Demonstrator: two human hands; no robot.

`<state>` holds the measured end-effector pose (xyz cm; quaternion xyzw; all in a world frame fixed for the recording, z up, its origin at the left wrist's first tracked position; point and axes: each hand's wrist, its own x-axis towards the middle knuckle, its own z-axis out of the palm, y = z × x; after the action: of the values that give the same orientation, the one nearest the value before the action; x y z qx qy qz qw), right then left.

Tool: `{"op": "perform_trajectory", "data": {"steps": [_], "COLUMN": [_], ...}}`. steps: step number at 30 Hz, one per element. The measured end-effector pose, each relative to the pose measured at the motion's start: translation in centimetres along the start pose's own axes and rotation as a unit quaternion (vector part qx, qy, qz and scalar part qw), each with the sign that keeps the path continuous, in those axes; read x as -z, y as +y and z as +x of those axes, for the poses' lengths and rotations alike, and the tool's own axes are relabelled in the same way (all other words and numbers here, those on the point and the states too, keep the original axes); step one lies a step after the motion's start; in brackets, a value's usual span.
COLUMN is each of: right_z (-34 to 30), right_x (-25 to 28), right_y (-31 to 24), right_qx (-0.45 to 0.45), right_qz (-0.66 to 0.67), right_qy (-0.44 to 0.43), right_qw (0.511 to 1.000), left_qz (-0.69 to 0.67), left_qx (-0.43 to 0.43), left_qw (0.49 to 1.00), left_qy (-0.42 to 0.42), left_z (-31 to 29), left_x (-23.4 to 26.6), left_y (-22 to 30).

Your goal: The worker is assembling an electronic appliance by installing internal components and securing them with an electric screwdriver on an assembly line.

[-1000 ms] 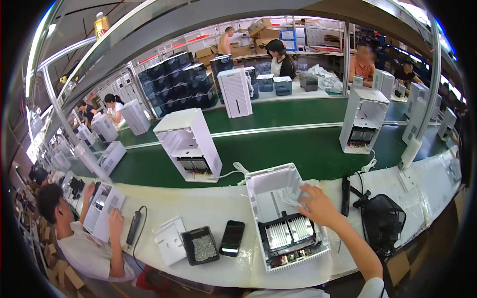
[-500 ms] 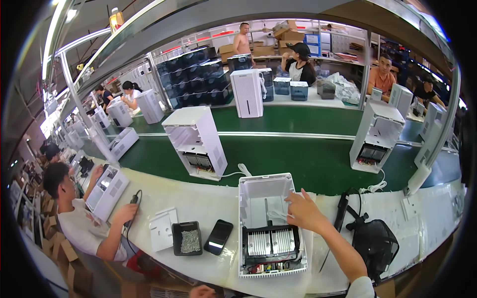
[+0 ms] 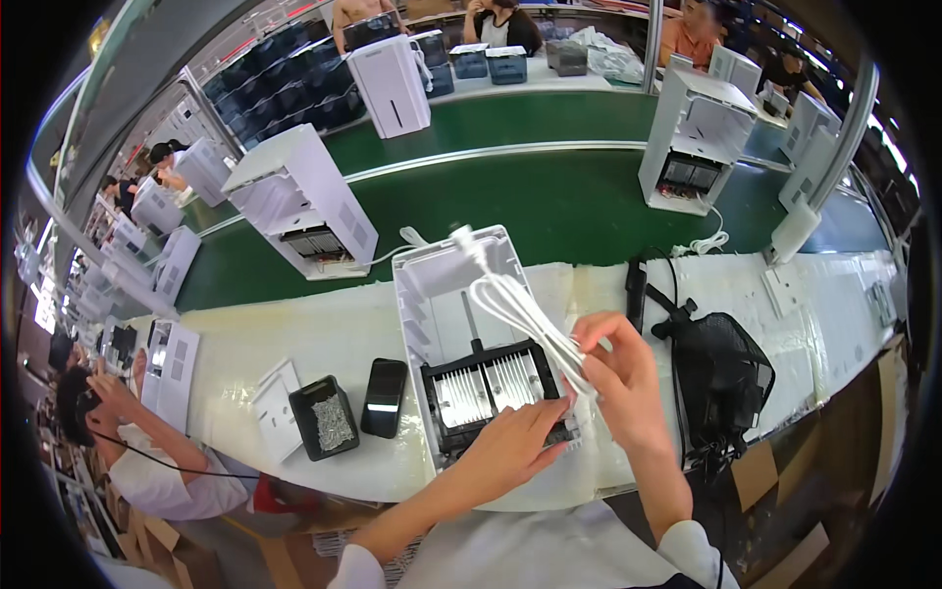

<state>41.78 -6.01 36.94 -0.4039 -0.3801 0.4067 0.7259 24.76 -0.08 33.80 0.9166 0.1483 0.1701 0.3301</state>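
A coiled white power cord is pinched in the fingers of my right hand, raised above the right side of an open white appliance housing. Its plug end points up and away from me. My left hand reaches across the lower part of the housing, fingers stretched toward the right wall and thumb apart. Its fingertips come close to the cord's lower end; whether they touch it is hard to see. Beneath that hand lies a black-framed block with silver heat-sink fins, partly covered.
Left of the housing are a black phone, a black bin of screws and white plates. A black mesh bag and a black tool lie right. White housings stand on the green belt. A co-worker sits left.
My right hand has lifted the coiled cord out of the housing and drawn it nearer. My left hand has come in over the heat-sink block. The view has tilted down.
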Motion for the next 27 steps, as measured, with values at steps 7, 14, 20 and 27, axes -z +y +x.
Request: {"op": "perform_trajectory", "data": {"steps": [7,14,20,27], "right_z": [-4.0,-7.8,-9.4,-6.2], "right_x": [1.3,6.3,9.3,6.1], "right_y": [0.4,4.2,5.8,2.9], "right_qx": [0.068,0.103,0.084,0.063], "right_qz": [0.023,-0.172,-0.378,-0.469], "right_qy": [0.077,0.24,0.196,0.018], "right_qw": [0.994,0.95,0.901,0.881], "left_qz": [-0.034,-0.088,0.037,0.08], "left_qx": [0.06,0.117,0.011,-0.005], "left_qw": [0.994,0.987,0.996,0.995], "left_qy": [-0.084,-0.059,-0.074,-0.061], "left_z": [0.2,0.2,0.6,1.3], "left_x": [-1.2,-1.4,-2.1,-2.3], "left_y": [-1.4,-1.5,-2.0,-1.1]}}
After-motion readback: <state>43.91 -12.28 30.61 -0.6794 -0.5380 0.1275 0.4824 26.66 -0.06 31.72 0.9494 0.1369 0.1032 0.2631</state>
